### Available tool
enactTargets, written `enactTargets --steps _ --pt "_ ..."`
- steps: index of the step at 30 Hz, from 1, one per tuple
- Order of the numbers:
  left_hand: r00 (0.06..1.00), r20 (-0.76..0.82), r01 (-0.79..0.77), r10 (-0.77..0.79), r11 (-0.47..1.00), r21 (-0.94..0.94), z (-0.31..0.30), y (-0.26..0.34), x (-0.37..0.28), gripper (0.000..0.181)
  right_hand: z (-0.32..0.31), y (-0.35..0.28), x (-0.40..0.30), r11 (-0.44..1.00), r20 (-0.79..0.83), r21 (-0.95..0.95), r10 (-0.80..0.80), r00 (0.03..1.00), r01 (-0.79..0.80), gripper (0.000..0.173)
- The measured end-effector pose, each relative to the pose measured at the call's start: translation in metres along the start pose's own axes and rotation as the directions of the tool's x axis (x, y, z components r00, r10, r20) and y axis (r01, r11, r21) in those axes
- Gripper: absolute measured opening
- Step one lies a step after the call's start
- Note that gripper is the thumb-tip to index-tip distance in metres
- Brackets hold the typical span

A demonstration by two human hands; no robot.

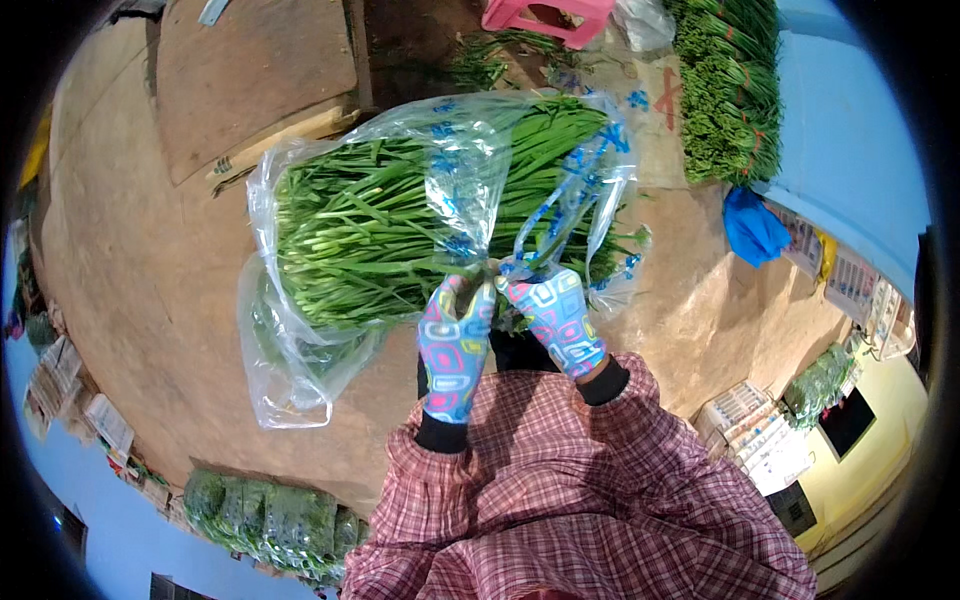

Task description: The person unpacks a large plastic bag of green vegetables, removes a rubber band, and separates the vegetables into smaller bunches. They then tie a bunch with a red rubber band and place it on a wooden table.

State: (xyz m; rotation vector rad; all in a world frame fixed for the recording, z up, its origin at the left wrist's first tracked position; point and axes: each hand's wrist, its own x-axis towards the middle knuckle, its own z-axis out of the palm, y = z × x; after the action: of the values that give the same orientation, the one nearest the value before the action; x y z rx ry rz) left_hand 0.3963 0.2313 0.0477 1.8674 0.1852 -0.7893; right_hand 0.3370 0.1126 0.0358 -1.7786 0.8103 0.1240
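Before me lies a large bundle of long green leaves (360,217), likely garlic chives, with pale stem ends to the left. A clear plastic bag (469,172) with blue print wraps part of it, and its loose film spreads past the left end. My left hand (457,345), in a patterned glove, pinches at the near edge of the bag. Beside it, my right hand (559,315), gloved alike, has its fingers closed on the gathered plastic. The fingertips of both hands almost meet; exactly what lies between them is partly hidden.
Tied green bunches (727,97) are stacked at the upper right by a blue wall (832,127). A pink plastic stool (551,19) stands beyond the bundle. A blue bag (754,225) lies to the right. Bagged greens (262,517) line the lower-left wall. A brown board (255,82) is at the upper left.
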Motion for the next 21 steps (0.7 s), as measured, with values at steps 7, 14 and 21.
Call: enactTargets --steps 7,14,21 --pt "0.899 0.306 0.351 -0.314 0.934 -0.074 0.000 0.007 0.020 0.027 0.001 0.026 -0.011 0.997 0.110 -0.033 -0.067 0.992 0.071 0.028" --pt "0.828 0.540 0.324 -0.153 0.916 -0.237 -0.003 0.003 0.029 0.032 -0.021 -0.008 -0.001 0.987 0.266 0.159 -0.069 0.961 0.027 0.023" --pt "0.988 -0.153 -0.041 0.025 0.994 -0.104 0.006 0.018 0.006 0.030 -0.047 -0.017 0.005 0.777 0.023 0.586 0.269 0.963 -0.231 0.025"
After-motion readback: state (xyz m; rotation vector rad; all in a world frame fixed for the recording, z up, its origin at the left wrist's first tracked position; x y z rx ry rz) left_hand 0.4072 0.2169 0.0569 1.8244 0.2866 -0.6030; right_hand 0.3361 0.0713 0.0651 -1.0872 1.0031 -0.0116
